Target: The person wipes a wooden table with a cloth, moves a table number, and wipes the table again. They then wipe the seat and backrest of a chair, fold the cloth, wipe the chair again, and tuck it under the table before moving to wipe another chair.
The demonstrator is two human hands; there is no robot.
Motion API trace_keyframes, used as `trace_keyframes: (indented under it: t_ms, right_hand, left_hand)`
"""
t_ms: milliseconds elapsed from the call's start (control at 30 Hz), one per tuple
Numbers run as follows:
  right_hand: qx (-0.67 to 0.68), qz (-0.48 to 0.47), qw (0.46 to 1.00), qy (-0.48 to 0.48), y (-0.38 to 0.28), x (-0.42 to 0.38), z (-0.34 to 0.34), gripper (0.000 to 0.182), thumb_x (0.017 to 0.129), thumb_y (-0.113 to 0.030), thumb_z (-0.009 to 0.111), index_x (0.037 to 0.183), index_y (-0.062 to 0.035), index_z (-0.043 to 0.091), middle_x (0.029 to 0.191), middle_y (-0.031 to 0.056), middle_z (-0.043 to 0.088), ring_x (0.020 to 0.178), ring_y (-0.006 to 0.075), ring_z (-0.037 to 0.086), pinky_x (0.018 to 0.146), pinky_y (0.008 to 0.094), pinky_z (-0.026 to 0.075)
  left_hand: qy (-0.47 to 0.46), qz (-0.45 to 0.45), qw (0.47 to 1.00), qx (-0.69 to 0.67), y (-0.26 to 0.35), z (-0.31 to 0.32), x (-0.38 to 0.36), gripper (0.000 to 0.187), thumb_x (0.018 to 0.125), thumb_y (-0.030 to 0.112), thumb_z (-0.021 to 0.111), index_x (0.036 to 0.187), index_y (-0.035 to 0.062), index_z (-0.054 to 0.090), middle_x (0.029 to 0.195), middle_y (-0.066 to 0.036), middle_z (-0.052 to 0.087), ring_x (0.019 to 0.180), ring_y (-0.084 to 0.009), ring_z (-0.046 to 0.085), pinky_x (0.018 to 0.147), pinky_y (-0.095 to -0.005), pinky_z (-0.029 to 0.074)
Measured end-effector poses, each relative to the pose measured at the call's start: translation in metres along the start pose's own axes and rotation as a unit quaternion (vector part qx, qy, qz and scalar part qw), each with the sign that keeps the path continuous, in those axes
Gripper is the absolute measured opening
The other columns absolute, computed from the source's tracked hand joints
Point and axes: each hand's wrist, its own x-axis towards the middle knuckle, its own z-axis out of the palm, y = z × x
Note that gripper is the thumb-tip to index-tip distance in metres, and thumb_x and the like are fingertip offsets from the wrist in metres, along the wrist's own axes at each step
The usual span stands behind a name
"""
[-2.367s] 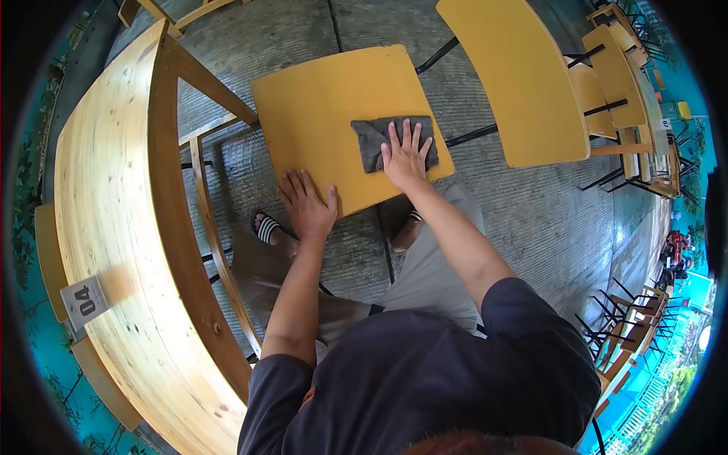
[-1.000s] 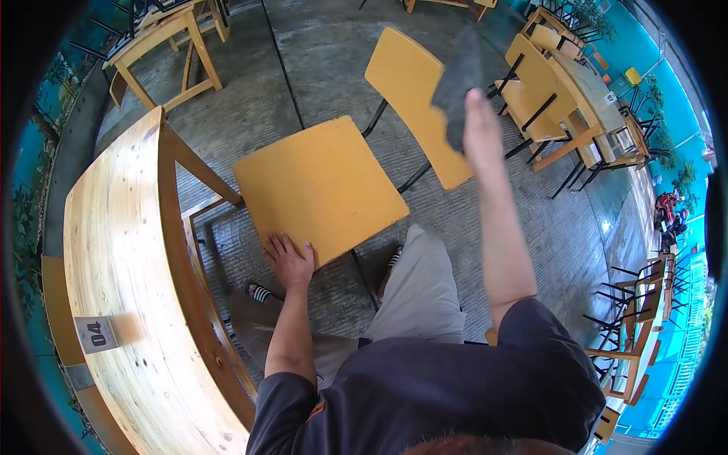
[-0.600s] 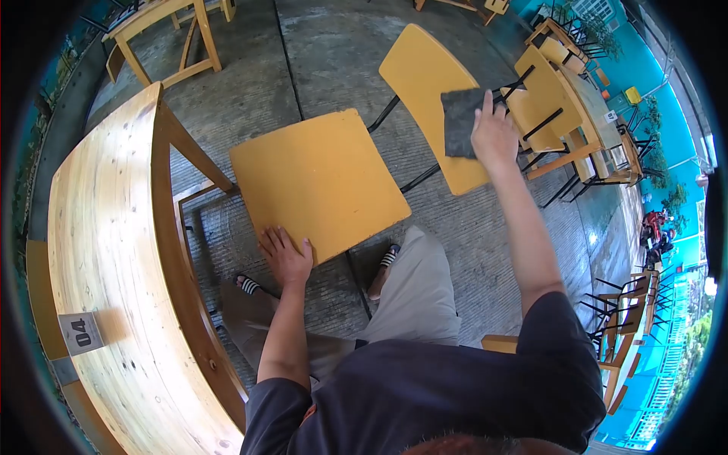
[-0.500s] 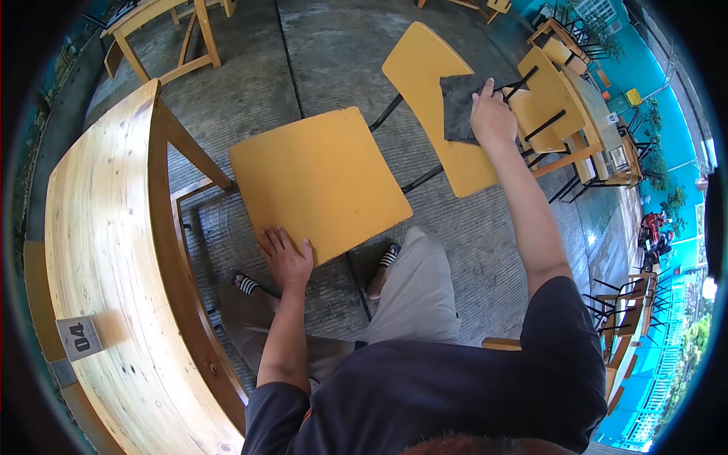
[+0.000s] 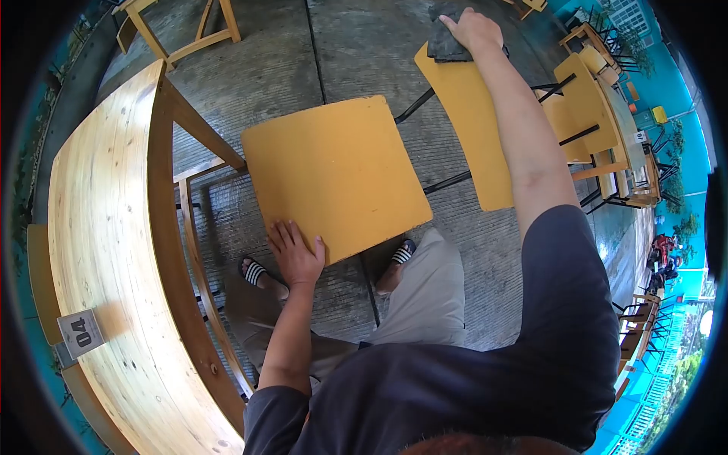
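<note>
A chair with a yellow wooden seat [image 5: 337,174] stands in front of me, its yellow backrest [image 5: 474,133] joined by black metal bars. My left hand [image 5: 297,254] lies flat with fingers spread on the seat's near left corner. At the far top end of the backrest, my right hand [image 5: 474,32] grips a dark grey cloth [image 5: 447,39] and presses it against the wood. Part of the cloth folds over the backrest's edge, and some of it is hidden under the hand.
On my left is a light wooden table [image 5: 106,197] bearing a number sign [image 5: 80,332] marked 04. Another wooden table [image 5: 201,49] stands at the far left. More yellow chairs [image 5: 584,114] and tables line the right side by a turquoise wall. The floor is ridged concrete.
My right hand has slid the cloth from the middle of the backrest up to its far end. My left hand stays on the seat corner. The view has shifted slightly.
</note>
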Motion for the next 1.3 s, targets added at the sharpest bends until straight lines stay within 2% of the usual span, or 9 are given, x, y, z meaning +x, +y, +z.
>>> trace_keyframes:
  t_ms: [233, 367, 633, 733, 767, 867, 1033, 1100, 1300]
  right_hand:
    - [-0.079, -0.140, 0.985, 0.066, 0.021, -0.036, 0.016, 0.058, 0.103, -0.020, 0.043, 0.160, -0.0124, 0.032, 0.165, 0.0161, 0.029, 0.149, 0.0346, 0.036, 0.109, 0.0482, 0.047]
    - [-0.240, -0.205, 0.945, 0.085, 0.044, -0.101, 0.002, 0.057, 0.104, -0.023, 0.043, 0.159, -0.0114, 0.034, 0.167, 0.0137, 0.027, 0.155, 0.0318, 0.024, 0.118, 0.0499, 0.037]
    - [-0.295, -0.322, 0.890, -0.134, 0.080, -0.300, -0.016, 0.060, 0.102, -0.031, 0.046, 0.156, -0.0079, 0.039, 0.168, 0.0151, 0.024, 0.157, 0.0307, 0.016, 0.126, 0.0583, 0.003]
    - [-0.104, -0.270, 0.941, -0.176, 0.081, -0.316, -0.014, 0.064, 0.102, -0.038, 0.050, 0.156, -0.0058, 0.038, 0.169, 0.0151, 0.018, 0.157, 0.0315, 0.016, 0.125, 0.0526, 0.023]
    - [-0.277, -0.312, 0.896, -0.150, 0.077, -0.307, -0.014, 0.070, 0.100, -0.042, 0.056, 0.158, -0.0091, 0.036, 0.172, 0.0137, 0.006, 0.158, 0.0282, 0.012, 0.109, 0.0417, 0.050]
    - [-0.163, -0.236, 0.944, -0.165, 0.067, -0.250, 0.011, 0.071, 0.099, -0.043, 0.059, 0.160, -0.0151, 0.033, 0.172, 0.0119, -0.004, 0.159, 0.0238, 0.008, 0.090, 0.0350, 0.060]
    - [-0.128, -0.210, 0.968, -0.041, 0.015, -0.117, 0.026, 0.074, 0.099, -0.042, 0.059, 0.162, -0.0185, 0.028, 0.172, 0.0104, -0.009, 0.159, 0.0223, 0.002, 0.099, 0.0361, 0.056]
    - [-0.276, -0.182, 0.943, 0.037, -0.011, -0.082, 0.033, 0.076, 0.099, -0.041, 0.059, 0.163, -0.0176, 0.026, 0.172, 0.0111, -0.009, 0.159, 0.0246, -0.001, 0.105, 0.0345, 0.053]
    - [-0.156, -0.244, 0.955, -0.068, -0.037, -0.092, 0.097, 0.072, 0.101, -0.034, 0.054, 0.163, -0.0137, 0.024, 0.172, 0.0132, -0.003, 0.159, 0.0312, -0.004, 0.123, 0.0422, 0.032]
  left_hand:
    - [0.001, -0.006, 1.000, -0.004, 0.002, -0.003, -0.003, 0.077, 0.095, 0.049, 0.049, 0.149, -0.0057, 0.042, 0.160, -0.030, 0.030, 0.152, -0.0439, 0.021, 0.125, -0.0585, 0.014]
    - [0.006, -0.006, 1.000, -0.010, 0.000, -0.002, -0.006, 0.077, 0.096, 0.049, 0.048, 0.150, -0.0052, 0.041, 0.161, -0.029, 0.029, 0.153, -0.0426, 0.020, 0.125, -0.0585, 0.013]
    - [-0.001, -0.007, 1.000, -0.017, -0.004, -0.002, -0.007, 0.077, 0.097, 0.050, 0.046, 0.151, -0.0043, 0.040, 0.161, -0.029, 0.028, 0.154, -0.0416, 0.018, 0.125, -0.0572, 0.012]
    - [0.006, -0.005, 1.000, -0.015, -0.004, -0.002, -0.006, 0.077, 0.097, 0.050, 0.046, 0.151, -0.0044, 0.040, 0.161, -0.029, 0.029, 0.154, -0.0418, 0.018, 0.125, -0.0573, 0.012]
    - [0.004, -0.006, 1.000, -0.015, -0.005, -0.003, -0.005, 0.077, 0.097, 0.050, 0.046, 0.151, -0.0044, 0.040, 0.161, -0.029, 0.029, 0.154, -0.0418, 0.018, 0.125, -0.0573, 0.012]
    - [-0.002, -0.011, 1.000, -0.023, -0.003, -0.005, -0.004, 0.077, 0.096, 0.049, 0.048, 0.150, -0.0050, 0.042, 0.160, -0.029, 0.031, 0.153, -0.0428, 0.020, 0.125, -0.0578, 0.012]
    - [0.010, -0.002, 1.000, -0.025, -0.005, -0.003, -0.002, 0.075, 0.096, 0.047, 0.050, 0.147, -0.0060, 0.043, 0.157, -0.030, 0.033, 0.151, -0.0433, 0.023, 0.124, -0.0589, 0.014]
    - [0.013, -0.006, 1.000, -0.021, -0.006, -0.003, -0.002, 0.075, 0.095, 0.047, 0.051, 0.147, -0.0060, 0.043, 0.157, -0.030, 0.033, 0.151, -0.0434, 0.023, 0.124, -0.0590, 0.014]
    - [0.007, -0.005, 0.999, -0.037, -0.005, -0.001, -0.001, 0.075, 0.095, 0.047, 0.052, 0.148, -0.0059, 0.043, 0.158, -0.030, 0.032, 0.152, -0.0439, 0.022, 0.125, -0.0592, 0.013]
